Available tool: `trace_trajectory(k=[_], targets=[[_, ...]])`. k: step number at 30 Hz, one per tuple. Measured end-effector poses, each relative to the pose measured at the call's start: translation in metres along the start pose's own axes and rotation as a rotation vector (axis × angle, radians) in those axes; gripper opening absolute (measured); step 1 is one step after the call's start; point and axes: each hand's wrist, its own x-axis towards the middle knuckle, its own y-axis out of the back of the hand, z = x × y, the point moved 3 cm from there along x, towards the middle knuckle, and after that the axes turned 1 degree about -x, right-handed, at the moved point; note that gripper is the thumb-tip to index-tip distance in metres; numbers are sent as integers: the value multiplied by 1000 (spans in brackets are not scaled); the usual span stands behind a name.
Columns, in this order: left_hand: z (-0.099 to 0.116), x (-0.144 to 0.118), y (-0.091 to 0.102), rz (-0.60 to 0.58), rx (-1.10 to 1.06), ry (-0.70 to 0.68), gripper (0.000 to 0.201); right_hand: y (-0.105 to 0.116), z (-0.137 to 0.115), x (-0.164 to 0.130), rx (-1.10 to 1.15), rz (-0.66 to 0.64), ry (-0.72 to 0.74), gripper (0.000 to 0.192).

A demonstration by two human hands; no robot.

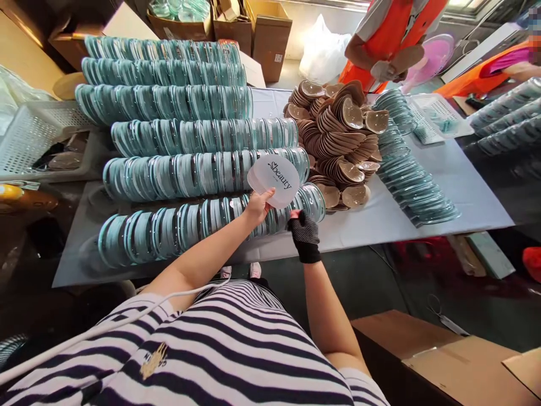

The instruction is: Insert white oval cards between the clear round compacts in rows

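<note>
My bare left hand [258,207] is closed on a pale, rounded plate [275,179] printed with "Sbeauty" in dark letters, thumb on its face. A second edge shows at its left, perhaps another plate beneath. My right hand [305,234], in a black fingerless glove, is just below the plate's lower right edge with its fingers curled together; whether it touches the plate or pinches something small is hidden. Under both hands runs the nearest row of clear, greenish rounded plates [169,231] standing on edge. Right of the held plate lies a heap of brown, glossy, curved pieces [338,135].
More rows of clear plates [164,104] fill the left of the white-covered table [338,231]; another row [416,180] slants down its right. White baskets [25,141] stand at the left and far right. Across the table a person in an orange vest [393,34] handles a piece.
</note>
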Motion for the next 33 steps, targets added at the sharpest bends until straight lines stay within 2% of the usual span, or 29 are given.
trace_trajectory(k=[2,3,5,7,9,10,12,14,16,17,19,21,23,25,29,31,33], targets=[[0,-7,0,-43,52,17,43,12,-16,8,-91,244,202,55],[1,-11,1,-66,75,24,40,14,-24,10,-145,305,292,58],[3,-21,4,-78,110,31,35,11,-40,6,-277,339,434,59],[6,-29,10,-38,136,34,34,1,-54,-5,-425,387,555,56],[7,-35,14,-7,142,51,36,-10,-63,-17,-502,403,615,51],[8,-36,14,3,135,69,36,-15,-64,-21,-498,401,588,47],[9,-38,14,15,94,98,33,-13,-57,-27,-439,468,422,45],[15,-35,15,60,26,90,29,1,-43,-41,-396,620,238,48],[26,-29,18,104,-57,26,27,17,-28,-66,-457,694,185,52],[32,-25,20,121,-95,-11,27,23,-20,-81,-514,665,216,52],[43,-17,24,142,-150,-51,29,26,-5,-112,-630,525,314,52],[48,-11,28,143,-171,-31,31,17,7,-136,-700,370,397,50],[48,-8,30,133,-172,10,32,-2,14,-144,-753,267,408,48],[46,-7,30,128,-169,31,33,-24,13,-134,-833,197,338,46],[43,-7,30,134,-165,31,36,-60,-4,-89,-953,6,190,35],[44,-7,30,126,-154,17,36,-63,-13,-74,-963,-46,134,33],[44,-6,31,125,-139,6,35,-58,-18,-69,-966,-38,100,35]])
